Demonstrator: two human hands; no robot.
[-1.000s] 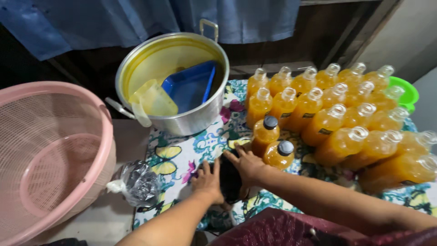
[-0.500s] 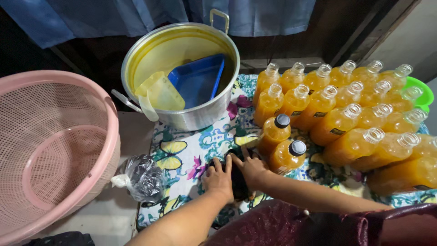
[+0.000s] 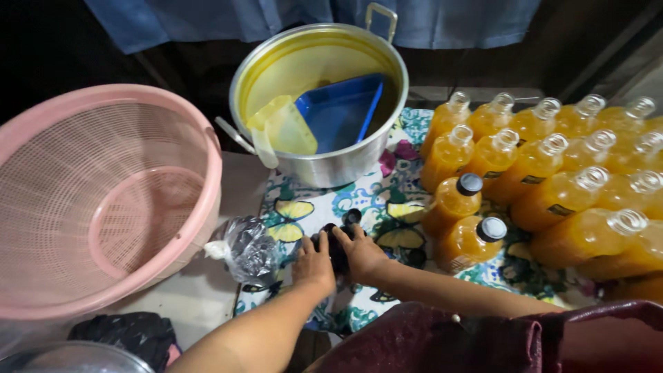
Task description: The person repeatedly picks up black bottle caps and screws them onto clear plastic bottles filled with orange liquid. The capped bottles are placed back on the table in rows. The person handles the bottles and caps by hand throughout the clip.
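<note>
Both yr hands, left hand (image 3: 314, 263) & right hand (image 3: 362, 254), closed round the black caps (image 3: 336, 247), gathered w/in reach of the orange bottles (image 3: 476, 240).

I see black bottle caps (image 3: 338, 245) bunched on the patterned cloth (image 3: 359, 200), one cap (image 3: 351, 217) just apart.

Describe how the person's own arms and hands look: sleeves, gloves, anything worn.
Both forearms are bare, with no sleeves reaching them in view. The left hand and the right hand wear no gloves, and no watch or bracelet shows at the wrists. Rings cannot be made out. At the bottom edge lies dark maroon clothing.
</note>
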